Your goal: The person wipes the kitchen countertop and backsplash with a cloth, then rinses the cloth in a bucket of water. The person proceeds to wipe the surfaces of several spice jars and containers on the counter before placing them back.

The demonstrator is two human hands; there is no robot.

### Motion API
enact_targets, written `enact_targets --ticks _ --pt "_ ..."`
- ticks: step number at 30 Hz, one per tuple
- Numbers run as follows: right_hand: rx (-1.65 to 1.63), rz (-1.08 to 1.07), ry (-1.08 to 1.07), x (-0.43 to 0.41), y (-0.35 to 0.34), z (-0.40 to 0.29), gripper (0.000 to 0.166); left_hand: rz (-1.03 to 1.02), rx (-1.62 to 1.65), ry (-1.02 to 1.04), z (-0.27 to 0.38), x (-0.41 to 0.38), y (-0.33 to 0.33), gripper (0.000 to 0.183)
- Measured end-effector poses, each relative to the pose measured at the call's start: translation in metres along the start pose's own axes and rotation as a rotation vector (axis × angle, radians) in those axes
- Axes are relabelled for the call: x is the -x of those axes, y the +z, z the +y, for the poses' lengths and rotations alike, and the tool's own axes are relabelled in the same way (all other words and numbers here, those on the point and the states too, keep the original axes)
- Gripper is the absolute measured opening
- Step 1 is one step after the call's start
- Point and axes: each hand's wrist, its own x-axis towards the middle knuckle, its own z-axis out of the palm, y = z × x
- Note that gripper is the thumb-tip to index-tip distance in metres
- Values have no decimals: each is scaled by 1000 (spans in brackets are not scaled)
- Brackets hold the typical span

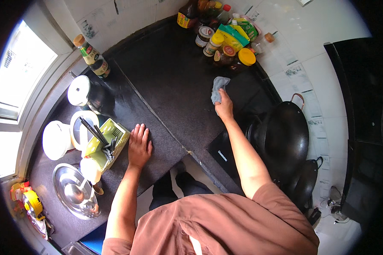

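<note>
My right hand (225, 105) grips a crumpled grey-blue cloth (219, 89) against the dark countertop (166, 76), a short way in front of a cluster of jars and bottles. The arm reaches across the corner of a black cooktop (221, 151). Flat on the counter to the left rests my left hand (139, 148), empty, the thumb spread from the fingers. Beside its fingertips stands a pale green plastic utensil basket (115, 149) holding chopsticks (94, 130) and spoons.
Behind the basket are a lidded pot (79, 90) and a white container (56, 140). A steel tray with ladles (63, 188) lies at left. A sauce bottle (92, 57) stands by the window. Jars (212, 44) fill the far corner. Black woks (285, 140) lean at right.
</note>
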Motion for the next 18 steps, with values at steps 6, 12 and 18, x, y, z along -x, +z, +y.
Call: enact_targets --ticks 6,12,18 --pt "-171 -129 -167 60 11 -20 26 4 4 -12 1 0 0 44" --pt "-346 -403 -269 133 -24 -67 26 2 10 -23 1 -1 0 44" --pt "-245 -356 -302 172 -24 -86 18 -10 0 -8 1 0 1 43"
